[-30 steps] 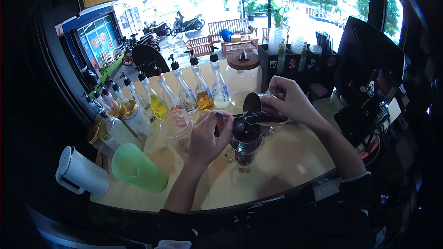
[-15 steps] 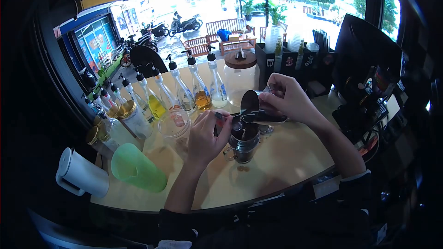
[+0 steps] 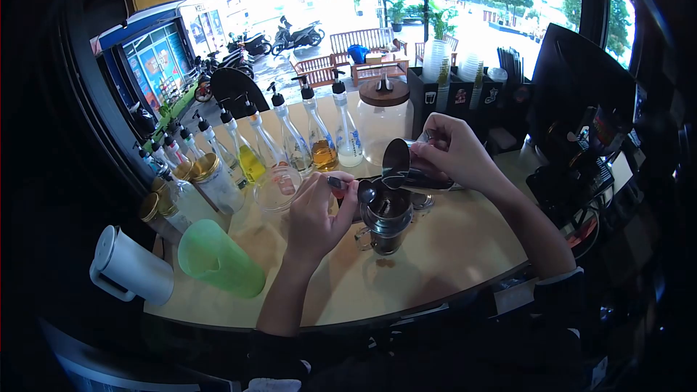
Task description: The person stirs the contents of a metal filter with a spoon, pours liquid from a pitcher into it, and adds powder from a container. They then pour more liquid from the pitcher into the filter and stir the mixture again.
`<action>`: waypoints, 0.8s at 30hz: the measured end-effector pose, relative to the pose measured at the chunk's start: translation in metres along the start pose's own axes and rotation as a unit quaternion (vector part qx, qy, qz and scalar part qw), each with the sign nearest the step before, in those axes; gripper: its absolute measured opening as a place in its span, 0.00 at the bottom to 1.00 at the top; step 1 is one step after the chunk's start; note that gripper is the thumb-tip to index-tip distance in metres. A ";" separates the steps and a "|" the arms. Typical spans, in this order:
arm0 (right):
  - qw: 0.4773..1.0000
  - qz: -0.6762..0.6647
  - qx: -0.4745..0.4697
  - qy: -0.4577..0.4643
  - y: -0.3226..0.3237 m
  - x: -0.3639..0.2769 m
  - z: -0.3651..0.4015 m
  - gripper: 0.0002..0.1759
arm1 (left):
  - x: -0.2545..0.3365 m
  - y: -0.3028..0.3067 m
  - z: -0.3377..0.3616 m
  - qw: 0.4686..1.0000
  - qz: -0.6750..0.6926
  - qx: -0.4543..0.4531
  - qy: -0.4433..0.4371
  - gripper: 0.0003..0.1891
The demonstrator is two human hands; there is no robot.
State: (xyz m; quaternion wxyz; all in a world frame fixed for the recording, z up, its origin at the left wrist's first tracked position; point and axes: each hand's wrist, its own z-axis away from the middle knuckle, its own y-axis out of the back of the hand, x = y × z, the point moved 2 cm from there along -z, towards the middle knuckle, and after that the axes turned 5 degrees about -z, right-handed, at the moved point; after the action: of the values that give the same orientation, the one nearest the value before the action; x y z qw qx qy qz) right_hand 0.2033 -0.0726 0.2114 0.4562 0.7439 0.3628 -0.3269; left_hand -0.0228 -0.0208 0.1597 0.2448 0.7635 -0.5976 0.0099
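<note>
At the middle of the counter (image 3: pixel 465 247) stands a glass mug (image 3: pixel 383 241) with a metal drip filter (image 3: pixel 390 216) on top and dark contents inside. My left hand (image 3: pixel 316 209) pinches a small spoon (image 3: pixel 367 192), its bowl at the filter's left rim. On the other side my right hand (image 3: pixel 451 147) grips a shiny metal pitcher (image 3: pixel 421 176) by its handle side. The pitcher lies tipped on its side, its mouth facing left just above the filter. A small metal piece (image 3: pixel 423 202) sits behind the mug, partly hidden.
Several pump bottles (image 3: pixel 323 149) line the counter's far edge beside a large glass jar (image 3: pixel 385 127). On the left stand gold-lidded jars (image 3: pixel 212 178), a green pitcher (image 3: pixel 218 258) and a white jug (image 3: pixel 131 265). A clear round container (image 3: pixel 274 192) is behind my left hand. Cup holder (image 3: pixel 465 91) at back right.
The spoon has shifted left, from over the filter's opening to its left rim. The pitcher stays tilted above the filter. My view has turned slightly.
</note>
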 end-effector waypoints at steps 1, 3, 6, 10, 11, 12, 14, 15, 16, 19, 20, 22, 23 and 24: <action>1.000 -0.001 -0.001 0.000 -0.001 0.000 -0.001 0.13 | 0.000 0.001 0.000 1.000 -0.001 0.000 0.001 0.05; 1.000 -0.004 0.000 0.001 -0.003 0.000 -0.001 0.14 | -0.001 0.001 0.001 1.000 -0.014 -0.003 -0.008 0.05; 1.000 0.025 0.002 0.007 -0.004 -0.004 -0.002 0.13 | 0.000 0.002 0.001 1.000 -0.016 -0.001 -0.011 0.05; 1.000 0.028 0.007 0.007 -0.007 -0.002 -0.004 0.14 | -0.001 0.002 0.002 1.000 -0.019 0.003 -0.012 0.05; 0.999 0.034 0.011 0.012 -0.007 -0.001 -0.005 0.14 | -0.001 0.002 0.002 1.000 -0.019 0.001 -0.011 0.05; 0.999 0.041 0.014 0.017 -0.007 -0.001 -0.005 0.14 | -0.001 0.002 0.002 1.000 -0.019 0.000 -0.010 0.05; 0.999 0.041 0.017 0.014 -0.007 -0.002 -0.005 0.15 | -0.001 0.002 0.002 1.000 -0.018 0.000 -0.008 0.05; 0.999 0.041 0.019 0.011 -0.006 -0.002 -0.004 0.15 | 0.000 0.002 0.002 1.000 -0.016 -0.001 -0.005 0.05; 0.999 0.041 0.020 0.011 -0.006 -0.003 -0.004 0.15 | 0.000 0.002 0.002 1.000 -0.015 -0.001 -0.005 0.05; 0.998 0.054 0.027 0.010 -0.003 -0.003 -0.004 0.15 | 0.000 0.001 0.003 1.000 -0.015 -0.005 0.000 0.05; 0.997 0.064 0.032 0.013 -0.002 -0.003 -0.003 0.16 | -0.001 0.001 0.003 1.000 -0.015 -0.006 0.003 0.05; 0.996 0.075 0.038 0.017 0.000 -0.003 -0.003 0.16 | -0.002 0.000 0.004 1.000 -0.014 -0.008 0.006 0.05; 0.996 0.078 0.038 0.013 0.002 -0.003 -0.002 0.16 | -0.002 -0.001 0.004 1.000 -0.015 -0.008 0.006 0.05; 0.996 0.081 0.039 0.010 0.003 -0.003 -0.002 0.16 | -0.003 -0.001 0.004 1.000 -0.015 -0.008 0.005 0.05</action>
State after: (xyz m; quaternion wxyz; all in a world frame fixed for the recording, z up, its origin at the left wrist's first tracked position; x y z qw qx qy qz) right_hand 0.2043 -0.0726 0.2158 0.4484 0.7913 0.2929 -0.2950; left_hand -0.0239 -0.0198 0.1553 0.2546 0.7699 -0.5851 0.0054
